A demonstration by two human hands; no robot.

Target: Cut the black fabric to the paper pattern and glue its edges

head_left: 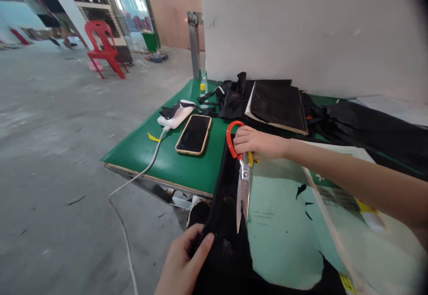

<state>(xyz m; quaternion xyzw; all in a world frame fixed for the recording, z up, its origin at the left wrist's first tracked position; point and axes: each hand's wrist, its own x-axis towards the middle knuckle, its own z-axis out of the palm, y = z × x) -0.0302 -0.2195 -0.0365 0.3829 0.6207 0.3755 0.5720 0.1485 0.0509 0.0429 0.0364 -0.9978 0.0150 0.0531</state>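
Note:
My right hand (254,142) is wrapped round the red and yellow handles of a large pair of scissors (243,183). The steel blades point toward me and lie on a strip of black fabric (230,241). That fabric hangs over the near edge of the green table (187,165). My left hand (183,261) pinches the fabric's near left edge, thumb on top, just below the blade tips.
A phone (194,134) lies face up beside a white power bank (176,117) whose cable (133,183) drops to the floor. Black fabric pieces (277,101) are piled by the white wall. A pale green sheet (284,223) lies to the right. A red chair (103,47) stands far off.

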